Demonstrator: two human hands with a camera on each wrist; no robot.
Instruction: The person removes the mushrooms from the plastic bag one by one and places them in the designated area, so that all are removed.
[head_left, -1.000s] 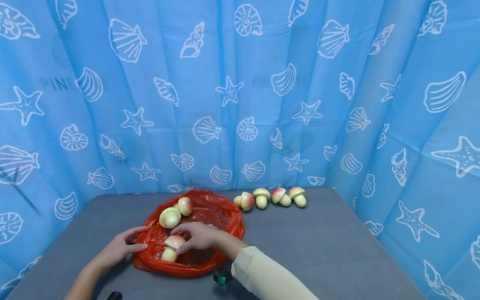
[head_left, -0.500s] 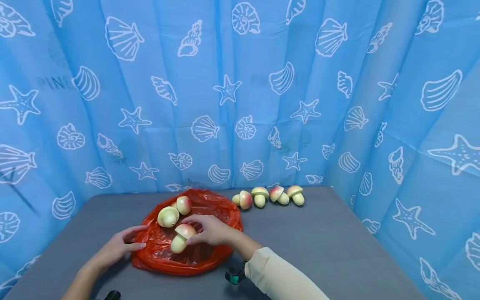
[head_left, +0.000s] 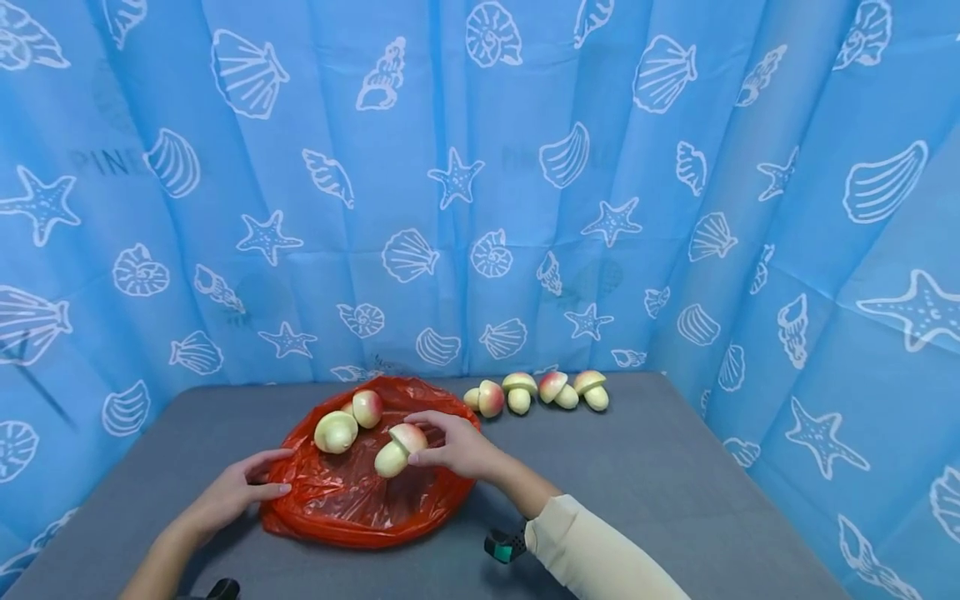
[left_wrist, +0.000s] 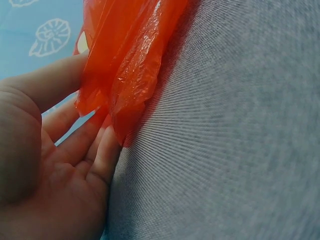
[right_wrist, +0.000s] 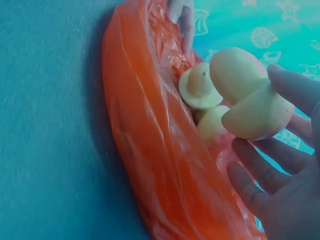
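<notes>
L hand at the bag's left rim, near the counter's front-left: fingers nearly straight, tips pressing the red plastic flat, thumb over the edge. Not a curled grip, more a pin-down.

Bag sits left of centre on counter, mouth open upward. Two mushrooms lie inside at its back edge, touching each other.

R hand over the bag's right-back part, fingertips and thumb pinching a third mushroom by its cap, stem pointing down-left. Held clear of the plastic, just above the bag interior.

Row of 4 mushrooms at the counter's back edge, right of the bag, well apart from the R hand.

Judgement, step in hand = carrying the item out over the rim. To do well: keep L pressure on the rim so the film doesn't drag along; lift high enough to clear the crumpled right wall; pinch is on the cap only, so avoid twisting.

Views: L wrist shows plastic folded betw. fingers, unseen from head. R wrist shows the loose fingertip hold, stem free. Only head shows the row.
</notes>
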